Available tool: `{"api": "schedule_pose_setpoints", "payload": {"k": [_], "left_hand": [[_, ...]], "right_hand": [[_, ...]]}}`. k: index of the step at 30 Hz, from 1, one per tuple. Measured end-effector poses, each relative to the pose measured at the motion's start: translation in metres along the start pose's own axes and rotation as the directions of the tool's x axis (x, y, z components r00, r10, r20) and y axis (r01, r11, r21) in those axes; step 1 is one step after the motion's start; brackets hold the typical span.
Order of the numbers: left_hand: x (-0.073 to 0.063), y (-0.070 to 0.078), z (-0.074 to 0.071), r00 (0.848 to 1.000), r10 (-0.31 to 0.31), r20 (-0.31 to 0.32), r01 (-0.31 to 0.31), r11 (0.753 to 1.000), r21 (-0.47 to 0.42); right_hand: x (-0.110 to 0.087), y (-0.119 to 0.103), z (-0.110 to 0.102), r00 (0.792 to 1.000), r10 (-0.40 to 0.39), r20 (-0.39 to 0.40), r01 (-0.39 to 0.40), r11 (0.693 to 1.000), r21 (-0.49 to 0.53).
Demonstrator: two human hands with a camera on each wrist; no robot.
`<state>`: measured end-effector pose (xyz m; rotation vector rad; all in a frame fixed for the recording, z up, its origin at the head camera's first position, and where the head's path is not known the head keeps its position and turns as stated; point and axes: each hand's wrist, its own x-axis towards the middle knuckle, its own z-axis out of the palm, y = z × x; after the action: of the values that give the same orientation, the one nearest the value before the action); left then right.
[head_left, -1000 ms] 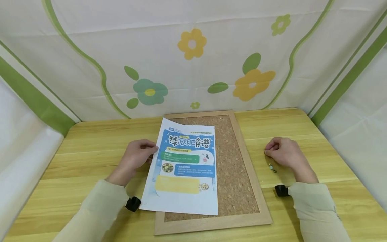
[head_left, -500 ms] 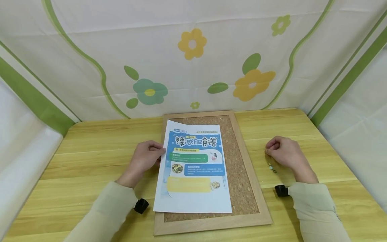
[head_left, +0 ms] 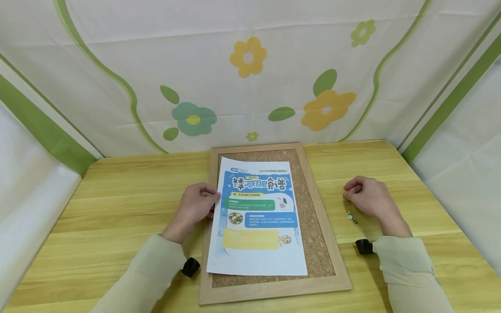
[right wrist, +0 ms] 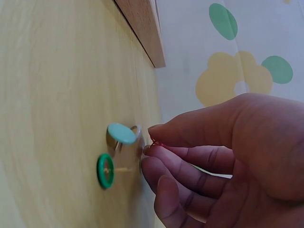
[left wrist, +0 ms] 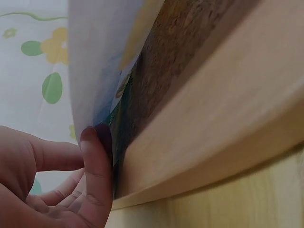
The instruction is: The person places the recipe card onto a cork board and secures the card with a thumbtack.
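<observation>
A printed paper sheet point(head_left: 254, 261) with blue, green and yellow blocks overlaps the wood-framed cork board point(head_left: 318, 256), leaving a strip of cork bare on the right. My left hand point(head_left: 197, 206) pinches the sheet's left edge between thumb and fingers; in the left wrist view the paper point(left wrist: 92, 61) stands up from the cork at that edge. To the right of the board, my right hand point(head_left: 369, 198) pinches a tiny thumbtack point(right wrist: 156, 143) with a bit of red and metal showing, mostly hidden by the fingertips. Beside it lie a pale blue thumbtack point(right wrist: 121, 134) and a green one point(right wrist: 102, 171).
The wooden table point(head_left: 129, 187) extends on both sides of the board. Behind it hangs a white curtain point(head_left: 250, 100) printed with flowers. A black wrist camera point(head_left: 190, 267) sits by the left cuff and another black camera point(head_left: 364, 246) by the right.
My left hand has carried the sheet rightward over the cork board, and the sheet now lies straighter along it. The right hand has stayed nearly in place.
</observation>
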<state>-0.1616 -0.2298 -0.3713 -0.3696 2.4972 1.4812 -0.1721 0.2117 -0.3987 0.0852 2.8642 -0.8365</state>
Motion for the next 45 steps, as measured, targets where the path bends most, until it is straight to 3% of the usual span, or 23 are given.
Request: {"api": "schedule_pose_setpoints", "payload": {"k": [5, 14, 25, 45], "left_hand": [[0.0, -0.002, 0.001, 1.0, -0.002, 0.008, 0.003, 1.0, -0.01], [-0.003, -0.006, 0.001, 0.998, 0.044, 0.042, -0.047, 0.997, 0.064], [-0.005, -0.01, -0.002, 0.996, 0.043, 0.08, -0.044, 0.999, 0.006], [0.004, -0.007, -0.008, 0.992, 0.075, 0.105, -0.079, 0.996, 0.034]], "right_hand": [[-0.004, -0.002, 0.002, 1.0, 0.005, -0.008, -0.005, 1.0, 0.002], [-0.013, -0.008, 0.005, 0.999, 0.041, -0.019, -0.041, 0.999, -0.003], [-0.024, -0.012, 0.01, 0.998, 0.045, -0.049, -0.045, 0.999, -0.002], [-0.043, -0.021, 0.02, 0.994, 0.081, -0.076, -0.081, 0.997, 0.012]]}}
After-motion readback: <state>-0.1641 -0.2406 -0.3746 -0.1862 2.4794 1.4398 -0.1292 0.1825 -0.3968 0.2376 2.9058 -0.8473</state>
